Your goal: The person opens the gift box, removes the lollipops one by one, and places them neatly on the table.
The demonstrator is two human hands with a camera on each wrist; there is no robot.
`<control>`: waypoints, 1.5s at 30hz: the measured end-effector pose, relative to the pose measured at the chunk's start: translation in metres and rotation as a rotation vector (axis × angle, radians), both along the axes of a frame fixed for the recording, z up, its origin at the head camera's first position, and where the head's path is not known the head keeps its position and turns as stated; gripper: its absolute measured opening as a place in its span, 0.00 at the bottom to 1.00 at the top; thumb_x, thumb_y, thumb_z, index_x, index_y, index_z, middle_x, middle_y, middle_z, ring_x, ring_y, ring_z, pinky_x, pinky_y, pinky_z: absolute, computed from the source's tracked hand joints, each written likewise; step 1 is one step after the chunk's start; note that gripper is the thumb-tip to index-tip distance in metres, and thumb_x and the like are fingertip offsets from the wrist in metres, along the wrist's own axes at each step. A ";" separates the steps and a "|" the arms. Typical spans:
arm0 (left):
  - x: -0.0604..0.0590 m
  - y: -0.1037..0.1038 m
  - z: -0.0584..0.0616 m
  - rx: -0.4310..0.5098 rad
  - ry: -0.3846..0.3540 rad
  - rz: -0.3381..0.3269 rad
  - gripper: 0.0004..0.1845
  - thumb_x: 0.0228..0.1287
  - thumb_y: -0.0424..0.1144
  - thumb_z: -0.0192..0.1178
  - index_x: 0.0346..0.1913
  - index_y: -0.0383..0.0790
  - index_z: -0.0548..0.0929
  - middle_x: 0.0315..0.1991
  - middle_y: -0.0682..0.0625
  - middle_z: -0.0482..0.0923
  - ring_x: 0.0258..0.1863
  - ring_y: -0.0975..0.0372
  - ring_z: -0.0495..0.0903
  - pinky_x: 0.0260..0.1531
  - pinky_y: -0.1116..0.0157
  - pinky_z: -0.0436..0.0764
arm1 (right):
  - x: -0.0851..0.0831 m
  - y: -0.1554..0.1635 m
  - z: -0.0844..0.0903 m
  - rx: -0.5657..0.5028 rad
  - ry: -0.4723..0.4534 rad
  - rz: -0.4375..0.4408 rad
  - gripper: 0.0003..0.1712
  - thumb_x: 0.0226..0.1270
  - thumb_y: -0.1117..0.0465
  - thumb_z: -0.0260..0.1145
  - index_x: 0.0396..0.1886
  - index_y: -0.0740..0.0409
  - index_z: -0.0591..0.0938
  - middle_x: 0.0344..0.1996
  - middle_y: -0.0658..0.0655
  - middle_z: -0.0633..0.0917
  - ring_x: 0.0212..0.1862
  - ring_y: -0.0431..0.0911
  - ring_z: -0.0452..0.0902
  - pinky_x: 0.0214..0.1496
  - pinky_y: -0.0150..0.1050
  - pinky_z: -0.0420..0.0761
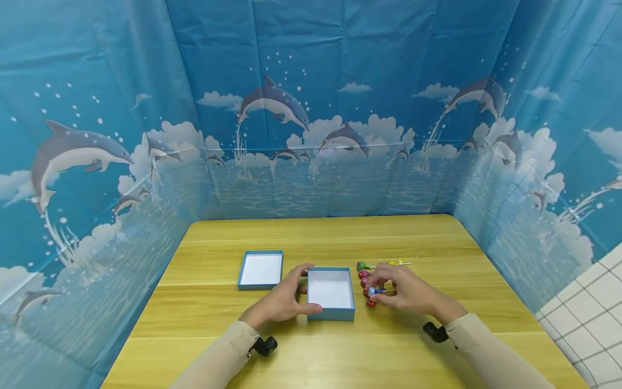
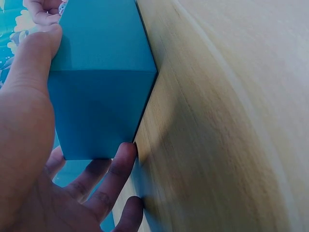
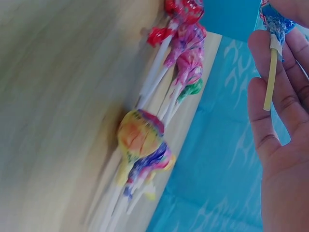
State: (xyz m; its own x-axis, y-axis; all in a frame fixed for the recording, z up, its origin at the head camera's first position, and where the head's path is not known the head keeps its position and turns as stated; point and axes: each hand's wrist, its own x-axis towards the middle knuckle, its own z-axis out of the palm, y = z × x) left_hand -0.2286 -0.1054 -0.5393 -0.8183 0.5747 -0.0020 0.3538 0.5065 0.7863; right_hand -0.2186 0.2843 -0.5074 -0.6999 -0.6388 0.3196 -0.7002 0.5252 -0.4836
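Note:
A blue square box (image 1: pixel 331 314) with a white inside stands uncovered on the table. My left hand (image 1: pixel 284 303) grips its left side, the thumb at the near corner and the fingers round the far one; the left wrist view shows them spanning the box (image 2: pixel 104 111). To the right of the box, my right hand (image 1: pixel 410 289) pinches a blue-wrapped lollipop (image 3: pixel 277 24) by its head, and its pale stick points down along the fingers. Beneath and beside this hand lie several lollipops, among them a green one (image 1: pixel 360 265), red ones (image 1: pixel 371 303), pink ones (image 3: pixel 190 63) and a yellow one (image 3: pixel 140 133).
A shallow blue lid (image 1: pixel 262 269) lies with its white inside up, left of the box. The wooden table (image 1: pixel 311 356) ends at a blue dolphin-print curtain (image 1: pixel 311 183) behind and on both sides.

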 end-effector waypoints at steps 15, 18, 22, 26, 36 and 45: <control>0.001 0.002 0.004 -0.012 0.001 -0.003 0.58 0.77 0.56 0.81 0.95 0.46 0.55 0.87 0.35 0.65 0.69 0.51 0.84 0.71 0.45 0.84 | 0.008 0.024 -0.012 -0.017 0.055 -0.071 0.14 0.70 0.64 0.88 0.51 0.49 0.94 0.45 0.39 0.92 0.43 0.33 0.84 0.45 0.41 0.91; 0.001 0.003 0.006 -0.004 -0.001 -0.004 0.59 0.76 0.55 0.81 0.95 0.45 0.55 0.87 0.35 0.65 0.69 0.51 0.83 0.71 0.45 0.84 | 0.009 0.029 -0.016 -0.035 0.067 -0.087 0.16 0.68 0.65 0.89 0.50 0.48 0.93 0.44 0.40 0.91 0.42 0.34 0.84 0.44 0.40 0.91; 0.001 0.003 0.006 0.002 0.000 0.000 0.59 0.76 0.54 0.82 0.95 0.45 0.55 0.87 0.35 0.66 0.68 0.52 0.83 0.71 0.45 0.84 | 0.010 0.035 -0.019 -0.069 0.069 -0.093 0.16 0.67 0.66 0.89 0.50 0.48 0.93 0.43 0.40 0.90 0.42 0.33 0.85 0.44 0.39 0.91; 0.001 0.003 0.005 0.001 -0.004 0.004 0.58 0.76 0.54 0.81 0.95 0.45 0.55 0.87 0.35 0.66 0.68 0.52 0.83 0.72 0.45 0.84 | 0.013 0.042 -0.020 -0.079 0.082 -0.097 0.16 0.68 0.66 0.89 0.51 0.51 0.94 0.45 0.41 0.91 0.43 0.32 0.85 0.45 0.39 0.92; 0.000 0.001 0.006 -0.005 -0.002 0.006 0.59 0.76 0.56 0.81 0.96 0.44 0.54 0.88 0.34 0.65 0.69 0.51 0.83 0.72 0.44 0.84 | 0.018 0.062 -0.025 -0.065 0.075 -0.147 0.16 0.69 0.68 0.87 0.53 0.52 0.94 0.45 0.40 0.94 0.44 0.31 0.87 0.48 0.37 0.93; 0.001 0.001 0.004 -0.009 -0.005 0.012 0.59 0.76 0.56 0.81 0.96 0.45 0.54 0.88 0.35 0.65 0.70 0.51 0.84 0.72 0.45 0.84 | 0.024 0.073 -0.029 -0.019 0.023 -0.211 0.13 0.71 0.63 0.87 0.49 0.48 0.93 0.44 0.40 0.94 0.44 0.29 0.87 0.46 0.38 0.93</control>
